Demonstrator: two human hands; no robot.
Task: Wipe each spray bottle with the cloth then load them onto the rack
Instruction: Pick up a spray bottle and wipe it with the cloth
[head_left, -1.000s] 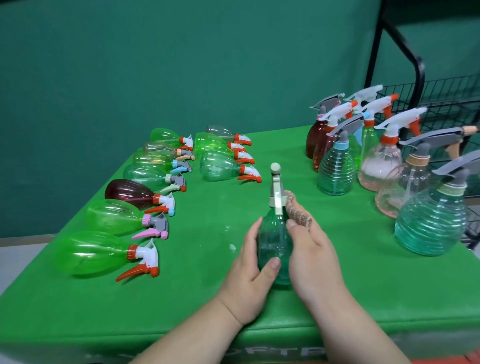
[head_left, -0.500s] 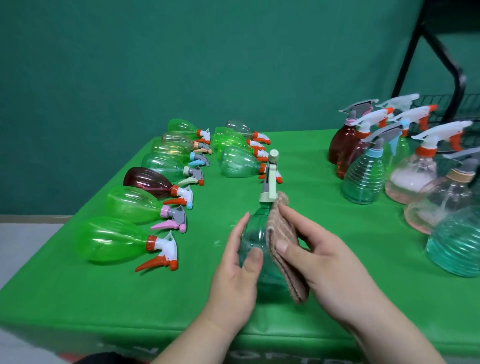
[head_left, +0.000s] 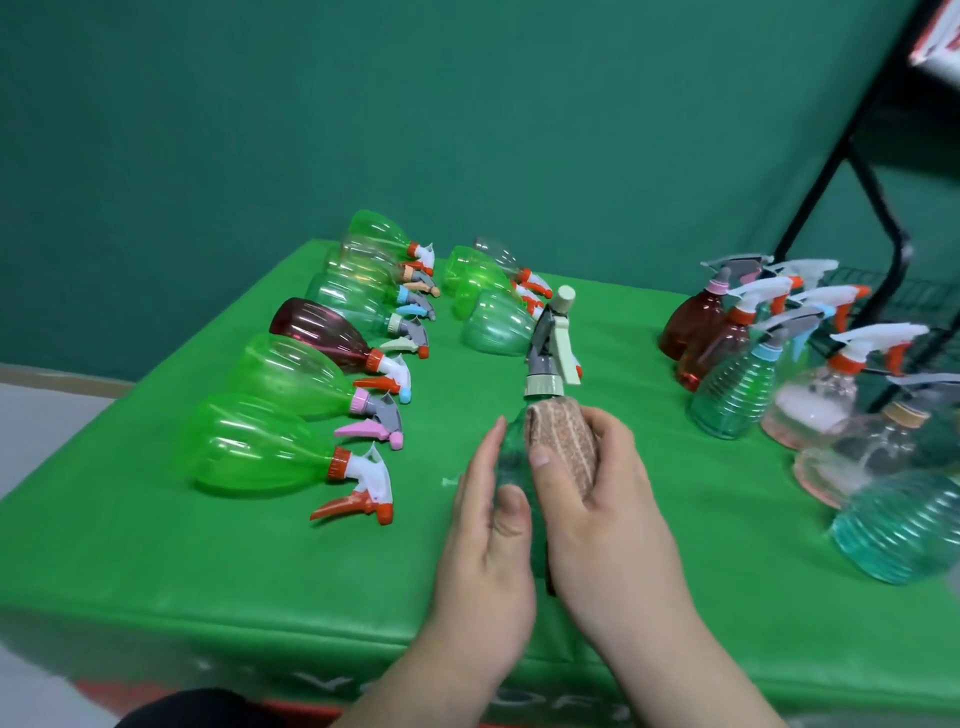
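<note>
Head view, left hand (head_left: 488, 525) fingers wrapped around a clear teal spray bottle (head_left: 511, 457) standing near the green table's (head_left: 260, 571) front edge, right hand (head_left: 602, 509) pressing a brown cloth (head_left: 561, 441) against its shoulder, lying bottles (head_left: 270, 452) beyond left, upright bottles (head_left: 732, 389) right, black rack (head_left: 883, 208) far right

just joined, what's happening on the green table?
A person is wiping a clear teal spray bottle over the green table. The left hand steadies the bottle while the right hand presses a brown cloth against its upper body. A row of bottles lying on their sides sits to the left; a group of upright bottles stands to the right, near the black wire rack. This bottle is not yet racked.
</note>
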